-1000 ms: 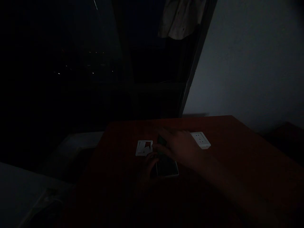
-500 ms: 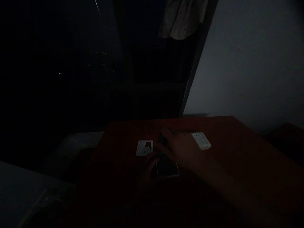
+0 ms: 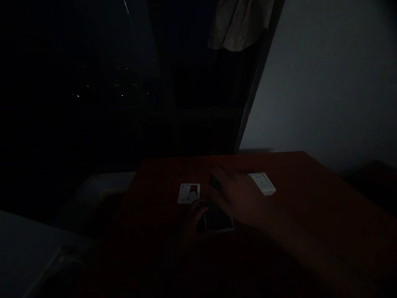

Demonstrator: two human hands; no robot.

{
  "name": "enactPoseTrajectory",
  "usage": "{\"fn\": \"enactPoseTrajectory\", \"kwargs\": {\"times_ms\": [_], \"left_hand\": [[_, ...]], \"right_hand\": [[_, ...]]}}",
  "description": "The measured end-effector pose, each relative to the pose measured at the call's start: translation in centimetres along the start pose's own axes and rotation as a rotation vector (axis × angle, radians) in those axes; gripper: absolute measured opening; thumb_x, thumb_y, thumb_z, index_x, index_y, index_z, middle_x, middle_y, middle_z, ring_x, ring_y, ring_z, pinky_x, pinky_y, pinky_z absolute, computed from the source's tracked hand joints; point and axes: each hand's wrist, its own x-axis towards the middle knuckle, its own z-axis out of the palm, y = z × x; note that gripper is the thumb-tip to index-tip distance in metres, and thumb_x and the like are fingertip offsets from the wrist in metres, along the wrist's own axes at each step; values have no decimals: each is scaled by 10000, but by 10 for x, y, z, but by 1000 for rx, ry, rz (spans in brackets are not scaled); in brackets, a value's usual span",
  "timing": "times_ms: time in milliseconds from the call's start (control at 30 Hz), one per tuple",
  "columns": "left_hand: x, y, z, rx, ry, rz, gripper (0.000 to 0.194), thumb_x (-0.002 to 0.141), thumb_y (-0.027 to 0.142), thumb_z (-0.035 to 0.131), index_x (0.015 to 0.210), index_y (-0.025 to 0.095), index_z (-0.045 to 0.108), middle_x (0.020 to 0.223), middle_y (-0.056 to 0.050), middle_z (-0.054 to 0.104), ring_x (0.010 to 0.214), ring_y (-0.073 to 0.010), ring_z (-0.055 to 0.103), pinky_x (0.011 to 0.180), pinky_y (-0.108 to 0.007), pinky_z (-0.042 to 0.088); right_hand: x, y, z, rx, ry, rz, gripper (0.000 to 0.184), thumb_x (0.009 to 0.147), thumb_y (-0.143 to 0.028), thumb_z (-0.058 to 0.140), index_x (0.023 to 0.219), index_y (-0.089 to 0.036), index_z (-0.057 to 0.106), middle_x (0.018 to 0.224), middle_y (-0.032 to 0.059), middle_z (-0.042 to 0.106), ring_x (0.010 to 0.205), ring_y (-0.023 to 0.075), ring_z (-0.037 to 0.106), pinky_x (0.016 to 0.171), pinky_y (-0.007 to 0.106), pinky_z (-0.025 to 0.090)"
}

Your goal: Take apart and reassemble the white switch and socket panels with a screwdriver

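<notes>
A dark square panel with a thin white rim (image 3: pixel 219 220) lies on the table under my hands. My left hand (image 3: pixel 194 219) curls its fingers at the panel's left edge and appears to hold it; the rest of that hand fades into shadow. Over the panel, my right hand (image 3: pixel 240 194) is closed round a dark green tool handle (image 3: pixel 214 183). The tool's lower end cannot be made out. A white square frame (image 3: pixel 179 194) with loose white pieces inside lies left of the panel. Beyond my right hand sits a white socket outlet (image 3: pixel 263 183), slots facing up.
The reddish-brown table (image 3: pixel 288 169) reaches back to a dark window (image 3: pixel 198 87). A pale wall (image 3: pixel 325 82) stands at the right, and a cloth (image 3: pixel 240 29) hangs at the top. The room is very dim.
My right hand and the green handle have shifted slightly right, with the fingers changing position a little on the handle. My left hand and the panel stay nearly in place.
</notes>
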Motion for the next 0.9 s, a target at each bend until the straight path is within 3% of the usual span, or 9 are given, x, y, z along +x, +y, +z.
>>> {"fn": "enactPoseTrajectory", "kwargs": {"times_ms": [133,367,467,600,733,900], "left_hand": [[1,5,-2,14,-6,-18,543,758,291,724,1254,252,507,1437,-97,388,1316,-308,389,1079,-499,353],[1,8,-2,67,-2,-59,546,760,270,723,1263,226,514,1459,-104,371,1332,-312,370,1074,-486,366],[1,6,-1,56,-4,-48,556,756,316,725,1266,232,519,1450,-100,385,1320,-318,386,1066,-479,377],[0,4,0,41,-5,-63,610,763,330,717,1317,253,474,1464,-96,368,1315,-311,395,1066,-494,369],[1,7,-2,51,-19,-76,598,751,301,731,1299,247,497,1468,-98,363,1323,-308,381,1082,-494,344],[1,6,-2,58,-16,-70,599,743,319,739,1291,238,510,1463,-102,367,1320,-319,376,1078,-498,343]], "right_hand": [[-3,2,-2,163,-14,-119,474,896,-204,446,1366,-170,387,1264,117,589,1005,202,614,777,316,462],[2,-8,0,-111,6,28,344,907,-491,473,1093,-219,573,943,65,678,750,224,644,562,296,391],[0,-8,-4,-10,-16,-31,297,919,-354,478,1168,-199,524,1052,83,663,855,220,639,630,296,412],[-3,-5,-10,152,-75,-164,385,890,-194,483,1273,-218,454,1169,58,637,939,192,628,716,295,425],[-1,-8,-6,-43,-27,-61,334,915,-357,500,1226,-238,506,1041,60,679,801,209,649,589,289,385],[3,-16,-3,-177,-27,28,309,920,-493,449,1030,-233,576,896,50,679,697,194,635,512,267,315]]}}
